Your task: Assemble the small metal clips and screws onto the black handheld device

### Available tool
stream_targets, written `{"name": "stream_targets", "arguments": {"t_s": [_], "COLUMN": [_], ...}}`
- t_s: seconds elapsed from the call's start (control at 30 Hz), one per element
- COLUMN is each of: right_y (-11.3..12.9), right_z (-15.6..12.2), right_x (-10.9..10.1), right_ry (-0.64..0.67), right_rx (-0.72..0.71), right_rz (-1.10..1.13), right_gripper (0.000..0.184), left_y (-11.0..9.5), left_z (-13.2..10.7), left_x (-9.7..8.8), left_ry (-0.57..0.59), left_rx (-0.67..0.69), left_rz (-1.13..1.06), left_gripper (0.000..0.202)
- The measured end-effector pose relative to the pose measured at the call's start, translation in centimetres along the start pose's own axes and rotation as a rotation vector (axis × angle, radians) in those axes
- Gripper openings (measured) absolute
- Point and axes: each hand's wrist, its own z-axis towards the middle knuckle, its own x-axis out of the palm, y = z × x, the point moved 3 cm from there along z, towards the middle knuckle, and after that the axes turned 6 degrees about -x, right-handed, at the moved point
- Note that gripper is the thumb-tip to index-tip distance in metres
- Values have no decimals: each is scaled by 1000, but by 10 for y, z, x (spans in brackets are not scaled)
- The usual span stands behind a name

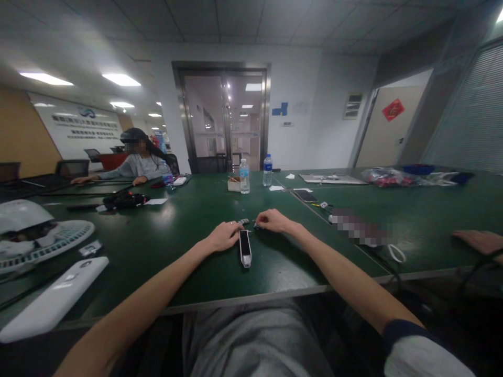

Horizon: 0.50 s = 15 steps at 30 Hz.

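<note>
On the green table lies a slim white device with a black front (244,245), its narrow tip pointing toward me. My left hand (225,236) is closed at the far end of this device, thumb against its left side, and a ring shows on one finger. Just to the right, my right hand (272,220) pinches a small dark and silvery piece (257,226), too small to name. Another small grey piece (244,221) lies on the table beyond my left fingertips. My fingers partly hide the device's far end.
Water bottles (244,177) and a small box (234,184) stand farther back. A phone (305,196) lies right of centre. At left are a white helmet-like object (25,217) and a long white case (55,299). A co-worker sits far left; another person's hand (477,240) rests at right.
</note>
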Motion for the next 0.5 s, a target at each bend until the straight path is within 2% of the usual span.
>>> {"name": "stream_targets", "arguments": {"t_s": [0.1, 0.23, 0.5], "right_y": [10, 17, 36], "right_z": [0, 0, -2], "right_x": [2, 0, -4], "right_ry": [6, -25, 71], "right_rx": [-7, -30, -84], "right_rz": [78, 41, -19], "right_gripper": [18, 17, 18], "left_y": [1, 1, 3], "left_z": [0, 0, 2], "left_x": [1, 1, 2], "left_ry": [-1, 1, 22], "left_rx": [5, 6, -15], "left_rz": [-9, -17, -44], "left_gripper": [27, 26, 27]}}
